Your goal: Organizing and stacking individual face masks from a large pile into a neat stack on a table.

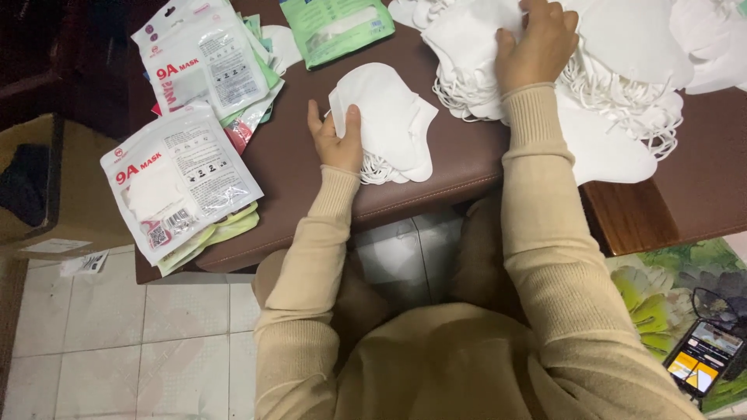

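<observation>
My left hand (336, 138) rests on the brown padded table (459, 159) and grips the left edge of a small stack of white folded face masks (389, 120), thumb on top. Their ear loops hang out at the stack's near side. My right hand (537, 43) reaches farther back and presses down on a big loose heap of white masks (622, 70) with tangled ear loops, fingers spread over the top mask.
Sealed mask pouches (180, 177) lie in piles at the table's left, one pile overhanging the near edge, another (206, 62) behind it. A green pouch (336, 27) lies at the back. A cardboard box (47, 187) stands left. A phone (704, 358) lies lower right.
</observation>
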